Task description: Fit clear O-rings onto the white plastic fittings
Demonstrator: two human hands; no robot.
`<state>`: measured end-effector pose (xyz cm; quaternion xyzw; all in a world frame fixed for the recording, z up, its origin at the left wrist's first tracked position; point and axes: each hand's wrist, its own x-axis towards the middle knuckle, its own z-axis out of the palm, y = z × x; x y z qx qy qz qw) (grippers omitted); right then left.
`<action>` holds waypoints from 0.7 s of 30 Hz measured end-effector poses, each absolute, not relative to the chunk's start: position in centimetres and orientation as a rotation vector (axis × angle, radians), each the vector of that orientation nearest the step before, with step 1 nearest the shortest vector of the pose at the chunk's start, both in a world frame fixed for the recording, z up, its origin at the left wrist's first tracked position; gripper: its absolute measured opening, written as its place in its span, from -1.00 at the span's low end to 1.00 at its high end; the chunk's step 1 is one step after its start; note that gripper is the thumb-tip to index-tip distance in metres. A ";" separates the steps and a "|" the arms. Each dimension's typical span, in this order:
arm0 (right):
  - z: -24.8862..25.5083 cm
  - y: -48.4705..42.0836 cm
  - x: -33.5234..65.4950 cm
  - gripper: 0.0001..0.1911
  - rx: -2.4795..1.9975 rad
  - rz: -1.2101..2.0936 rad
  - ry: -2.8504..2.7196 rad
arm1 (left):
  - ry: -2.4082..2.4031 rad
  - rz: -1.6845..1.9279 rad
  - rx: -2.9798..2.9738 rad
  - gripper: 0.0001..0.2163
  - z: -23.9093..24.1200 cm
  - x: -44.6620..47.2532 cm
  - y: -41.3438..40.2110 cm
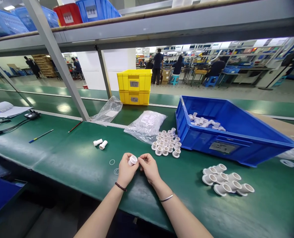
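Observation:
A white plastic pipe fitting [132, 160] is held in my left hand [126, 170], its round end facing up. My right hand [149, 168] is closed in a pinch right beside the fitting; whatever lies between thumb and finger is too small to make out. Thin white rings [112, 162] lie on the green bench just left of my left hand, some partly hidden by it. Two more white fittings [100, 143] lie on their sides further back. Beyond my right hand, a cluster of flanged white fittings [165, 142] stands upright.
A blue bin [211, 138] with white fittings inside stands at right. Another group of flanged fittings [226, 178] sits before it. Behind are a clear bag of white parts [147, 124] and yellow crates [134, 86]. A pen [41, 136] lies left. A shelf [147, 33] crosses overhead; people stand far off.

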<state>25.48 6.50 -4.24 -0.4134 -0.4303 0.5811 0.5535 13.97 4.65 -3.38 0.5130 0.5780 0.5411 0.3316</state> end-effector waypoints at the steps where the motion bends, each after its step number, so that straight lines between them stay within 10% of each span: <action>1: -4.2 6.5 25.6 -0.67 -0.967 1.400 -1.014 | 1.516 1.426 1.325 -0.74 -3.4 13.8 4.9; 21: -3.9 6.6 27.0 -0.75 -1.022 1.095 -1.423 | 1.291 1.147 1.554 -0.71 -3.9 11.9 4.3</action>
